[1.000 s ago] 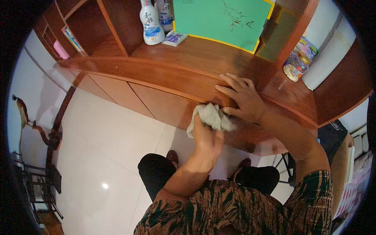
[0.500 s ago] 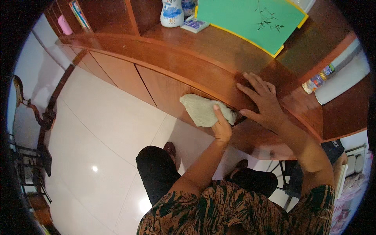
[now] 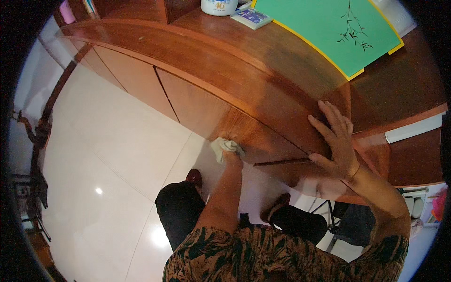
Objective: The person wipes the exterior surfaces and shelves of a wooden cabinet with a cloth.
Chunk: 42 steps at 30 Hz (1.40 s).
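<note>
- Just left of the frame's centre, our left hand (image 3: 231, 157) is closed around a small, bunched pale cloth (image 3: 224, 146), pressing it against the front panel of the wooden cabinet (image 3: 197, 101), low down, below the overhanging top edge.
- At the right of the frame, our right hand (image 3: 336, 143) lies open, fingers spread, flat on the rim of the cabinet top (image 3: 263, 61); it holds nothing and seems to brace us as we lean down.
- The cabinet top looks glossy and free of visible dust where we can see it, so we judge that surface needs little more from the cloth; we cannot tell this for certain from the sheen alone.
- The cloth sits on only one spot of the front. The door panels stretching toward the upper left of the frame show no cloth near them, so we judge most of the front is left to wipe.
- At the upper right a green mat with a yellow border (image 3: 329, 28) lies on the top; beside it, at the upper middle, stand a white bottle (image 3: 218, 6) and a small blue-and-white packet (image 3: 252, 17).
- The pale tiled floor (image 3: 108, 155) fills the left of the frame.
</note>
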### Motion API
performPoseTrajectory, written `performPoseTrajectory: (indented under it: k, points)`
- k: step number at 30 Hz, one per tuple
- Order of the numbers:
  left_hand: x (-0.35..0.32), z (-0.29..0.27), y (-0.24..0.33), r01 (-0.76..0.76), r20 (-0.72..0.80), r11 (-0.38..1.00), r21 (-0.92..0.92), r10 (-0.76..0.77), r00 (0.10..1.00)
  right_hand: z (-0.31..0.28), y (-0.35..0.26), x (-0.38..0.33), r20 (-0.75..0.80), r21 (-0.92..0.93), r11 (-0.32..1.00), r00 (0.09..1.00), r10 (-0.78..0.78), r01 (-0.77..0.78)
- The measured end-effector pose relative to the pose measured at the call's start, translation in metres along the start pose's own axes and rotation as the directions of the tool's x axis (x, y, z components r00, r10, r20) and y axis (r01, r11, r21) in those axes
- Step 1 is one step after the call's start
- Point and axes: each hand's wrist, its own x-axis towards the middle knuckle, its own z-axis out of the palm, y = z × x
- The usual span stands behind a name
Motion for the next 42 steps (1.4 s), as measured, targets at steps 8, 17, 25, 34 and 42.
performPoseTrajectory:
  k: [8, 17, 25, 34, 42]
  points:
    - [0.066, -0.054, 0.026, 0.479, 0.089, 0.855, -0.196, -0.471, 0.877, -0.015, -0.010, 0.009, 0.051, 0.055, 0.998, 0.999, -0.008, 0.006]
    - [0.062, 0.025, 0.163, 0.028, 0.004, 0.977, -0.210, -0.028, 1.000, -0.010, -0.004, 0.005, 0.030, 0.053, 0.999, 1.000, 0.001, -0.002]
    - [0.011, 0.071, 0.231, -0.346, 0.132, 0.937, -0.057, 0.350, 0.927, -0.013, -0.015, -0.003, -0.031, 0.098, 0.995, 1.000, 0.001, 0.002]
    - [-0.190, 0.149, 0.207, -0.596, 0.416, 0.737, 0.319, 0.456, 0.787, -0.006, -0.018, -0.008, -0.212, 0.049, 0.997, 0.976, -0.042, 0.054]
    - [-0.236, 0.105, 0.134, -0.380, 0.502, 0.660, 0.648, 0.004, 0.865, 0.010, -0.025, -0.027, -0.230, -0.042, 0.999, 0.973, -0.008, -0.001]
